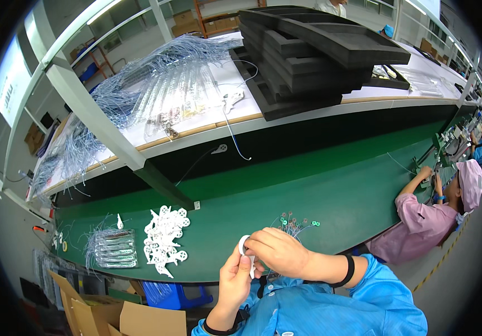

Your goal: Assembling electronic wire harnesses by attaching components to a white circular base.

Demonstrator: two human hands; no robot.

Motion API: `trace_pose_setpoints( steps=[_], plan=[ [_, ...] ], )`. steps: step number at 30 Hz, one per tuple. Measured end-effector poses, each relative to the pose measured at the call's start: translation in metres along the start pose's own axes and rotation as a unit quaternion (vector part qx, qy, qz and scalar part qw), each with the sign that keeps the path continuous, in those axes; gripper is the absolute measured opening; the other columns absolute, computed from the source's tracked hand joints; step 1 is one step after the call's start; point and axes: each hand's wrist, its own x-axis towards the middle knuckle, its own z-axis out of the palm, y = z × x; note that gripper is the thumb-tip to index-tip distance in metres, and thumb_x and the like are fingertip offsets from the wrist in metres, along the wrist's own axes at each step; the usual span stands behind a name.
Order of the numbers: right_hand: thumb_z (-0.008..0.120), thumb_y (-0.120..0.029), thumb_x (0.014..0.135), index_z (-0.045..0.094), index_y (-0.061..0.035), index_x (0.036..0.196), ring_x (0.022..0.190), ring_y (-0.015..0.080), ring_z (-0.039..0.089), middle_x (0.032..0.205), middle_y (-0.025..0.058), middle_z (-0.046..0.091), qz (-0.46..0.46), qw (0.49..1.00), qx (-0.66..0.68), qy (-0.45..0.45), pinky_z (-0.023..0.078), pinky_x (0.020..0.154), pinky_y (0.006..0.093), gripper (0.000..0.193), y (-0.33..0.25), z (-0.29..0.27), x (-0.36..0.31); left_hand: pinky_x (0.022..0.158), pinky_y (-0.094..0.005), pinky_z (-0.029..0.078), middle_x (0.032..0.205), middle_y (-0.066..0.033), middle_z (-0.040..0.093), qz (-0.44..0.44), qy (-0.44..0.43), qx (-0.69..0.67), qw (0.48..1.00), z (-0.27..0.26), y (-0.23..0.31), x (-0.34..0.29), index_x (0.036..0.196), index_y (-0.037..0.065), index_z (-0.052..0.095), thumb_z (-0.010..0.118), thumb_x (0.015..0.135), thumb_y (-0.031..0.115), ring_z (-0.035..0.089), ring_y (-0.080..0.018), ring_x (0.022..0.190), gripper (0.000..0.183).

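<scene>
The room is crossed by a long green bench (241, 196), above whose far side a white shelf (199, 133) is carried on pale metal posts. At the bench's right end, a co-worker in pink (420, 224) is seen bent over equipment. On the shelf, black foam trays (302, 56) are stacked unevenly, and a wide heap of grey-blue cables (162, 61) is spread to their left. Below the bench's near edge, an open cardboard box (151, 319) is seen. On the green surface, a pile of white plastic parts (164, 235) is heaped left of the hands; beside it a bagged cable bundle (116, 249) is laid, and thin wires with coloured ends (291, 224) are gathered just beyond the right hand (280, 249). The fingers of that hand are bent over a white part, which is pinched from below by the closed left hand (235, 280). The white part (244, 245) is held upright at the bench's near edge; a curved, ring-like top is shown, its lower portion partly hidden by fingers.
</scene>
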Motion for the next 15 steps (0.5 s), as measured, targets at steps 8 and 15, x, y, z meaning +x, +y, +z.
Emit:
trace_pose_setpoints(
  steps=[8, 15],
  plan=[
    [0.065, -0.011, 0.077, 0.059, -0.0033, 0.095, 0.079, 0.0253, 0.054, 0.083, 0.0070, 0.052, 0.002, 0.995, 0.092, -0.041, 0.046, 0.070, 0.0340, 0.021, 0.005, -0.005, -0.005, 0.050, -0.0185, 0.040, 0.086, -0.0112, 0.059, -0.039, -0.015, -0.030, 0.999, 0.001, 0.003, -0.010, 0.126, -0.002, 0.042, 0.035, 0.100, 0.027, 0.050, -0.0067, 0.061, 0.039],
    [0.063, -0.011, 0.081, 0.060, -0.0027, 0.099, 0.080, 0.0262, 0.052, 0.083, 0.0087, 0.051, 0.044, 0.986, 0.149, -0.060, 0.045, 0.072, 0.0352, 0.020, -0.007, -0.021, 0.000, 0.040, -0.0178, 0.036, 0.073, -0.0099, 0.058, -0.023, -0.006, 0.083, 0.996, 0.011, 0.017, -0.015, 0.126, -0.004, 0.040, 0.033, 0.100, 0.027, 0.048, -0.0075, 0.048, 0.042]
  ],
)
